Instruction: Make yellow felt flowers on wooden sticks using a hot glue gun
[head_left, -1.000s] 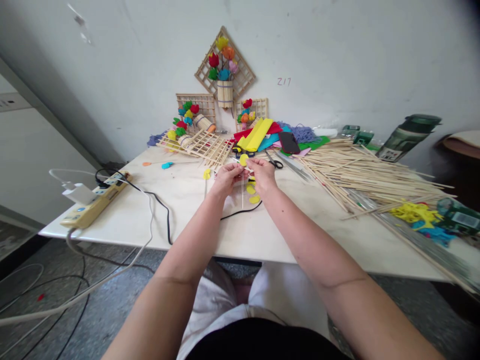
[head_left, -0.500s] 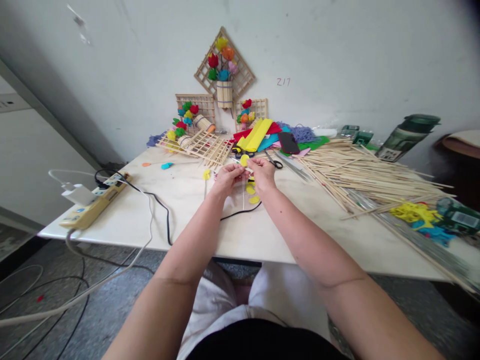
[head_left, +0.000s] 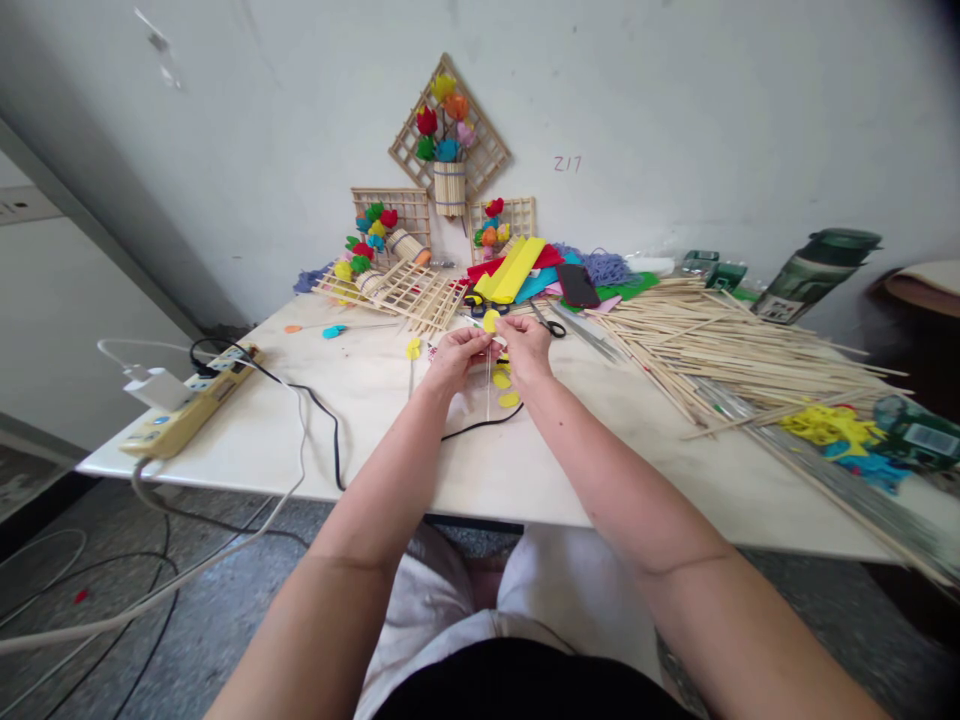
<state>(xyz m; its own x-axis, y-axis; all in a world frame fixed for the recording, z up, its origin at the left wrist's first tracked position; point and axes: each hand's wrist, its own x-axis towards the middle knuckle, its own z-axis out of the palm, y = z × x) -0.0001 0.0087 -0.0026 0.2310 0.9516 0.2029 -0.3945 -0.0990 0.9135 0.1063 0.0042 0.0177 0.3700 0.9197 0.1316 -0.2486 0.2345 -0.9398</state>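
Observation:
Near the middle of the white table, my left hand and my right hand meet with pinched fingers. A round yellow piece stands up between them, its edge at my right fingertips. Below it hangs a thin pale stem, its top at my left fingertips. Several loose yellow pieces lie just under my right hand. Left of my left hand is another yellow piece on a thin stem. My fingers partly hide the spot where piece and stem meet.
Black-handled scissors and a phone lie beyond my right hand. Wooden sticks spread over the right side. Yellow crepe paper and a stick lattice are behind. A power strip with cables is at left.
The yellow piece and the stem have shifted very slightly to the right. Both hands stay in nearly the same place, still pinched.

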